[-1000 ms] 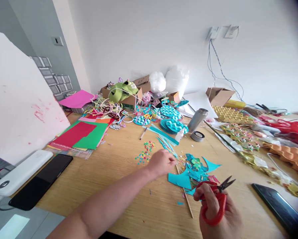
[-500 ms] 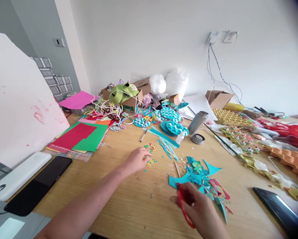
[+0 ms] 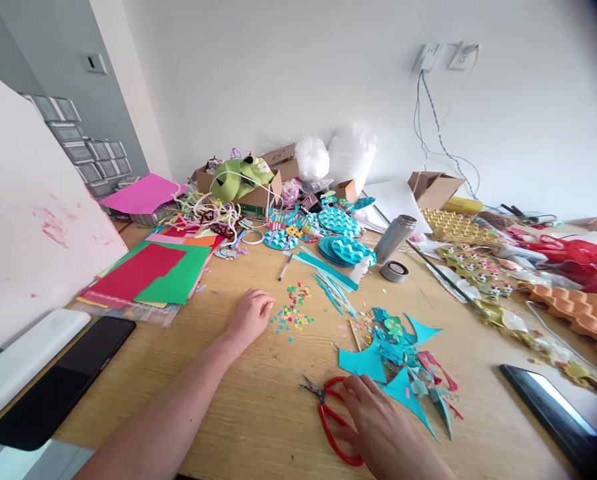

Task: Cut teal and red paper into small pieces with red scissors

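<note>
My left hand (image 3: 251,317) rests on the table with its fingers curled in, just left of small scattered paper dots (image 3: 296,307) in green, yellow, red and blue. What its fingers hold, if anything, is hidden. Red-handled scissors (image 3: 331,420) lie at the table's front with their blades slightly apart, pointing left. Over their handles is my right hand (image 3: 373,423), its fingers on the upper loop and the thumb at the lower one. Blue paper scraps (image 3: 363,360) are heaped just beyond that hand, with red bits among them.
Coloured paper sheets (image 3: 178,273) and a black phone (image 3: 63,380) lie to the left. Farther back are a pen (image 3: 285,267), blue egg-tray pieces (image 3: 346,250), a small white bottle (image 3: 361,270) and a steel flask (image 3: 397,239). Another phone (image 3: 553,407) lies right.
My left hand has drawn back leftward from the paper dots, uncovering more of them. My right hand has lowered the scissors, which now lie on the table. The view has shifted slightly.
</note>
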Motion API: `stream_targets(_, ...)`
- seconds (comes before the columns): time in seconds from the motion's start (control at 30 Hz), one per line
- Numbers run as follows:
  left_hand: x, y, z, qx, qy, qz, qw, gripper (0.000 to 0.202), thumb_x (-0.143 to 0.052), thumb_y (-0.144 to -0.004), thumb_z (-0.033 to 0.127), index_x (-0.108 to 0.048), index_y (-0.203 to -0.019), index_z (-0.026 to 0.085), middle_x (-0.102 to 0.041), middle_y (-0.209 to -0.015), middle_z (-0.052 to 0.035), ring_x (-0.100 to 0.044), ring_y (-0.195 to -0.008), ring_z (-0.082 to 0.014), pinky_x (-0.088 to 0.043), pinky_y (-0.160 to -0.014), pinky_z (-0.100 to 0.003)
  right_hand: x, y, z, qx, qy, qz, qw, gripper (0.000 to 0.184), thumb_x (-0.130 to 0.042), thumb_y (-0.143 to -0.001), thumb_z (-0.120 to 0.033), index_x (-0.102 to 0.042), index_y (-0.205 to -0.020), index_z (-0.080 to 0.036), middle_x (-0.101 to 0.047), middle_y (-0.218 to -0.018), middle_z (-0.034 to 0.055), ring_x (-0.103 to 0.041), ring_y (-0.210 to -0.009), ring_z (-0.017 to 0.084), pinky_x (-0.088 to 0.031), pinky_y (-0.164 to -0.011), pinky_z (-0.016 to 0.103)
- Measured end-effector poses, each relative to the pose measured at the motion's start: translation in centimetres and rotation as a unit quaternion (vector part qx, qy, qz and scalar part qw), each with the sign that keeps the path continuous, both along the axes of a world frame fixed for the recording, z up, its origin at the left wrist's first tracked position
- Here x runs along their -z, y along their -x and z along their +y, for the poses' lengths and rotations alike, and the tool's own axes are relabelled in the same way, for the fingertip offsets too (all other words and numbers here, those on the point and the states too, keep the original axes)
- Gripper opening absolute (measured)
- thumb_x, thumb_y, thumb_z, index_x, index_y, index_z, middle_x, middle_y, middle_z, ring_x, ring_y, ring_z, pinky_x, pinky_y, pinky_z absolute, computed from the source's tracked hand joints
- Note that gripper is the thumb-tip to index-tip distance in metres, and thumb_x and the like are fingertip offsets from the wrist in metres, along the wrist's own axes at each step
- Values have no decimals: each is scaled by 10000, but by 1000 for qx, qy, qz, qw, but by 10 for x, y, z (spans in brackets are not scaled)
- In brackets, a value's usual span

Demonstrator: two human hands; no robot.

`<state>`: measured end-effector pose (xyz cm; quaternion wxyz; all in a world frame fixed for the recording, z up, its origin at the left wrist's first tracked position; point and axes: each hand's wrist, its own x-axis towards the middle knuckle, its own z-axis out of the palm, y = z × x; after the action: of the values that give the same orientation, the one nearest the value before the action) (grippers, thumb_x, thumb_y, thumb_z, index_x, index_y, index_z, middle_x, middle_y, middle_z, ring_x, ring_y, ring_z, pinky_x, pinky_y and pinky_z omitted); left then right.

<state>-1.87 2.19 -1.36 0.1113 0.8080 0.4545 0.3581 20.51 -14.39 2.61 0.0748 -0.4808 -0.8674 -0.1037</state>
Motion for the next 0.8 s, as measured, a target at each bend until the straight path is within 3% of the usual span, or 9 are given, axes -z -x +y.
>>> stream_targets(0.13,1,2,3,-17,-7,-12,1000,159,-490,-803,111,-636,-829,168,-639,-833,-53,-554,-830,-170,-442,-766,-301,-15,7,11,33,50,33,998,112,-625,-775,-284,-631,-848,-200,-623,-824,53,-558,-774,207,-470,-676,318)
stream_targets(0.23,2,2,4,-24,-12,-15,1000,165,-485,-804,106,-633,-848,163,-638,-845,-56,-553,-835,-170,-445,-773,-302,-22,17,26,23,74,48,996,416,-686,-723,-330,-569,-1091,-175,-608,-986,80,-531,-914,247,-477,-747,362)
stream_targets(0.3,1,4,5,-27,-17,-16,999,167,-482,-805,103,-631,-859,155,-637,-849,-60,-552,-839,-171,-446,-775,-303,-21,25,35,-2,92,52,994,522,-676,-726,-375,-511,-1180,-176,-586,-1060,86,-507,-979,257,-468,-800,380)
stream_targets(0.5,0,9,7,-42,-17,-6,999,174,-479,-802,92,-625,-872,156,-633,-847,-61,-556,-837,-173,-449,-771,-304,-5,42,59,-42,113,61,991,517,-601,-758,-480,-514,-1175,-187,-575,-1079,105,-491,-1034,269,-440,-862,416)
stream_targets(0.7,1,10,5,-44,-14,0,999,195,-463,-807,88,-621,-898,158,-633,-867,-60,-550,-856,-177,-448,-781,-308,0,35,79,21,113,72,991,510,-523,-831,-415,-466,-1267,-155,-499,-1273,133,-432,-1179,286,-405,-963,443)
stream_targets(0.8,2,10,6,-43,-11,-1,999,198,-459,-806,84,-618,-895,161,-632,-861,-56,-546,-849,-178,-450,-774,-312,9,26,81,95,109,69,987,582,-449,-862,-429,-414,-1313,-62,-407,-1362,199,-353,-1271,318,-367,-1012,466)
